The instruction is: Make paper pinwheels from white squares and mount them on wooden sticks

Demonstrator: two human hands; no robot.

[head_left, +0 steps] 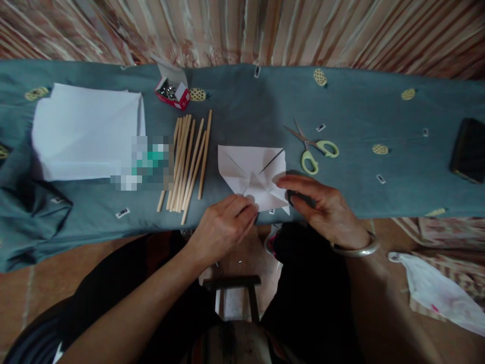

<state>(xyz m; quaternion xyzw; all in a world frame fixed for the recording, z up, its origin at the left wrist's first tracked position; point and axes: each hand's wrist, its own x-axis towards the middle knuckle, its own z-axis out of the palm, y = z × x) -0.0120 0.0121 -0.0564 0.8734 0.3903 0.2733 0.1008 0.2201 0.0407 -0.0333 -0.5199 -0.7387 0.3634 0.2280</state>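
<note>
A square of white paper [252, 167] with slits running from its corners toward the middle lies near the table's front edge. My left hand [229, 220] has its fingers closed on the paper's lower edge. On the right side, my right hand [322, 205] keeps thumb and fingers apart, its fingertips touching or just above the paper. A pair of scissors [308, 146] with light green handles lies open just beyond my right hand. Left of the paper are several thin wooden sticks [187, 167].
A stack of white paper [91, 131] lies at the left, beside a blurred-out patch. An open red box [172, 96] of small metal pieces stands at the back. A dark phone-like object [469, 150] is at the far right. Below the table are a stool [237, 282] and a white plastic bag [439, 293].
</note>
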